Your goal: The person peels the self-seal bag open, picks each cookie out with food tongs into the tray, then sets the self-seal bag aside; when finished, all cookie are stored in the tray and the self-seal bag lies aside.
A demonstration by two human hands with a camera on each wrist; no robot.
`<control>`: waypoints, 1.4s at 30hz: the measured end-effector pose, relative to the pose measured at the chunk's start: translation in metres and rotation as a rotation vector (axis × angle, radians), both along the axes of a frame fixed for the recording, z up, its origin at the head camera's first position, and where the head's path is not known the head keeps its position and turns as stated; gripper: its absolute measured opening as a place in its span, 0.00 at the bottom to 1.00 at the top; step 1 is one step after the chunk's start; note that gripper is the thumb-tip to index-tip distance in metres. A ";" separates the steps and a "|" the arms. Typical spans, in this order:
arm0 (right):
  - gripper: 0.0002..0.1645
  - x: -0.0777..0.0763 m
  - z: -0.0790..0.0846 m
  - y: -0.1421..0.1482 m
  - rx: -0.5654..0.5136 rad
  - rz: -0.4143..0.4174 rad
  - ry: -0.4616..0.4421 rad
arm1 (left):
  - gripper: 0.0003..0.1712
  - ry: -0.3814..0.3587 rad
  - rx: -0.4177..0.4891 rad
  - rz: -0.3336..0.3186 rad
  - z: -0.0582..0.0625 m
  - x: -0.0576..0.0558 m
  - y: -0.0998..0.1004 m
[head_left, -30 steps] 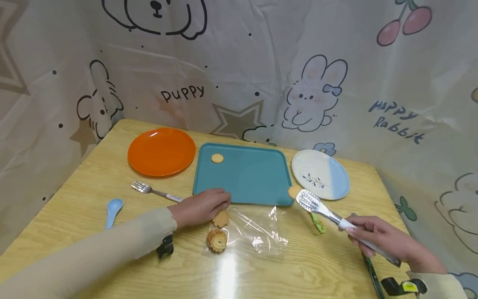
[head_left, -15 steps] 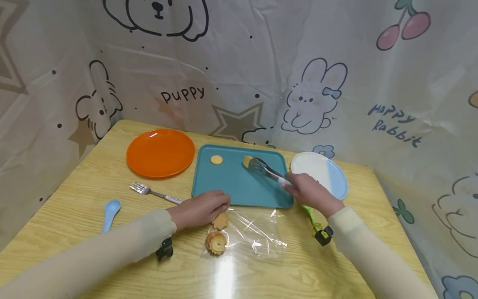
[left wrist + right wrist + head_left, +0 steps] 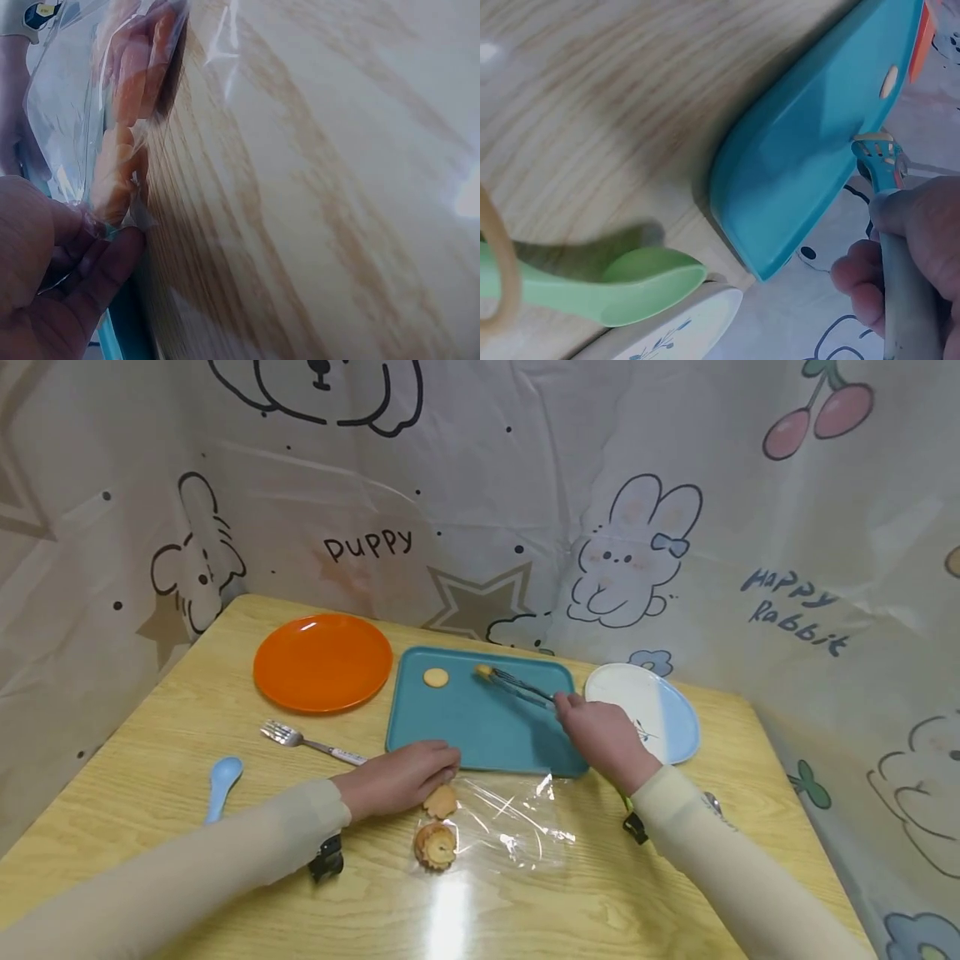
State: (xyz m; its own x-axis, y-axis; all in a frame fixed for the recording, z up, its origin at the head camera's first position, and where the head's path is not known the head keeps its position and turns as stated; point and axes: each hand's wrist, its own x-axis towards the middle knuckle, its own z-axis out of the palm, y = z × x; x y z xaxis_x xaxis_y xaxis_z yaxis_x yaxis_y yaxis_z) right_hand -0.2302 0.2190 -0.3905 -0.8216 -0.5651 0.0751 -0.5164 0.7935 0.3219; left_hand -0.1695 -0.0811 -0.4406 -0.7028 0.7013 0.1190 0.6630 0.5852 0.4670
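From the right edge of the tray (image 3: 487, 727), a cookie (image 3: 483, 671) has just been carried to the tray's back part, near but apart from the round cookie (image 3: 436, 677); the transfer is judged well along, though contact with the tray cannot be told. The tongs (image 3: 900, 259) are gripped by the right hand (image 3: 603, 735); the clear bag (image 3: 510, 827) is pinched by the left hand (image 3: 397, 777).

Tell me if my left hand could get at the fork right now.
Probably yes, if your left hand lets go of the plastic bag it pinches. The fork lies close beside that hand, and nothing visible seems to block the way.
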 end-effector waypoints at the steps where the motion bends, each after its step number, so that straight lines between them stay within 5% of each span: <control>1: 0.12 0.001 -0.001 0.000 0.001 0.007 0.019 | 0.07 -0.002 0.000 0.002 0.000 0.000 0.000; 8: 0.19 0.005 -0.003 0.003 -0.030 0.019 0.063 | 0.07 -0.010 0.001 0.000 -0.003 0.001 0.001; 12: 0.23 0.013 0.008 0.015 -0.086 -0.031 -0.008 | 0.07 -0.011 -0.001 -0.001 -0.003 0.001 0.003; 15: 0.21 0.023 0.022 0.033 -0.230 -0.091 -0.163 | 0.07 -0.012 -0.001 -0.007 -0.002 0.001 0.005; 21: 0.21 0.057 0.048 0.089 -0.670 -0.122 -0.661 | 0.07 -0.024 0.019 0.003 0.000 0.002 0.006; 29: 0.19 0.104 0.049 0.145 -0.877 -0.061 -1.151 | 0.06 -0.014 0.028 0.015 0.002 0.001 0.003; 34: 0.17 0.115 0.036 0.152 -0.871 -0.084 -1.285 | 0.06 -0.006 0.031 0.011 0.002 0.001 0.002; 42: 0.15 0.107 0.016 0.116 -0.769 -0.041 -1.265 | 0.06 0.012 0.008 0.013 0.001 0.001 0.003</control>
State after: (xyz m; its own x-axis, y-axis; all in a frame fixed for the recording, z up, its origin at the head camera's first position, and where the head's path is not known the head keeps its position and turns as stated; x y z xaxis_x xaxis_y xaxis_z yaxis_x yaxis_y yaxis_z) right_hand -0.1233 0.3350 -0.3747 -0.5818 -0.6949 -0.4226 -0.1005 0.5770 -0.8106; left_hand -0.1682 -0.0778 -0.4398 -0.7107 0.6908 0.1332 0.6606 0.5902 0.4640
